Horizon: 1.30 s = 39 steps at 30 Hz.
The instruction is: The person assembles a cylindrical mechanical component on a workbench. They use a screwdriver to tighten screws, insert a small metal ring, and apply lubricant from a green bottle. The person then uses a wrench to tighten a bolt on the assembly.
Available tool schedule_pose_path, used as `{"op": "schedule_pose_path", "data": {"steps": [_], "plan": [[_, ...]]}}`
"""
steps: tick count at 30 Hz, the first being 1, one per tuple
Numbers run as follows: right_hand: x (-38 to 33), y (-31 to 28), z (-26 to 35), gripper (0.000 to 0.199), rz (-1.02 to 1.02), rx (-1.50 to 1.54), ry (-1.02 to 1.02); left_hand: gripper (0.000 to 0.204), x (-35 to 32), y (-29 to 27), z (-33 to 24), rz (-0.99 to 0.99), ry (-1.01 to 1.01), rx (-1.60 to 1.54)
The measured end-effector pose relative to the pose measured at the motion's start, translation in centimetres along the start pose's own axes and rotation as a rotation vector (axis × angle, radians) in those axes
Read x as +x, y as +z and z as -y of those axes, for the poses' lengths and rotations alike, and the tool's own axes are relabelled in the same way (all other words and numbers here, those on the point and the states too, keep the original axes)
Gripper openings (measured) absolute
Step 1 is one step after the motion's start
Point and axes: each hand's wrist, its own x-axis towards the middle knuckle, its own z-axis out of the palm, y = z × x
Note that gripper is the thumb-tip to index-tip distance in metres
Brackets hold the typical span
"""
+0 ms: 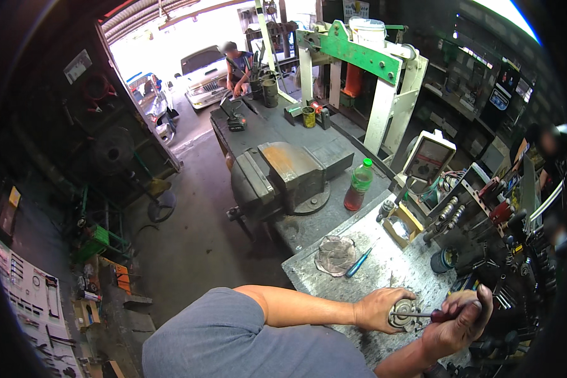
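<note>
My left hand [382, 309] is wrapped round a round metal part [402, 314] with a stepped, ringed face, holding it over the worn pale benchtop [309, 264]. In my right hand [463, 320] is a screwdriver [438, 315] with a dark red handle. Its shank points left and reaches across the face of the metal part; the exact spot its tip touches is too small to tell. My right thumb sticks up, while the other fingers curl at the handle. Beyond my left hand lie a blue screwdriver [358, 263] and a crumpled dirty rag [335, 255].
A big bench vise [296, 173] stands on the dark table ahead, beside a green-capped bottle [359, 184] of red liquid. A green and white press frame [384, 60] rises behind. Many hand tools crowd the right side, near a dark can [444, 259]. Another person [238, 66] is at the table's far end.
</note>
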Motion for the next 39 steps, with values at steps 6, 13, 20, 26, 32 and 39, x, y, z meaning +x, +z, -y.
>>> {"op": "schedule_pose_path", "data": {"steps": [6,13,20,26,32,39], "plan": [[8.4,2.6,-4.9,0.034,1.369,1.637,0.494,0.084,-0.1,0.1,0.0,0.040,-0.048,-0.002],[-0.3,1.6,1.7,0.036,0.040,-0.015,-0.036,0.088,-0.1,0.1,0.1,0.006,0.008,-0.009],[7.9,3.1,-6.0,0.039,1.276,1.561,0.590,0.084,-0.2,0.1,-0.1,0.042,-0.075,0.007],[-0.1,0.3,-0.4,0.040,-0.117,-0.093,0.032,0.083,-0.2,0.4,-0.2,-0.011,-0.044,0.016],[8.6,3.4,-4.0,0.035,1.205,1.401,0.367,0.085,-0.1,-0.1,-0.2,0.065,-0.098,-0.021],[0.1,1.4,1.1,0.041,0.247,0.278,0.055,0.086,-0.3,0.0,-0.3,0.034,-0.066,0.014]]}}
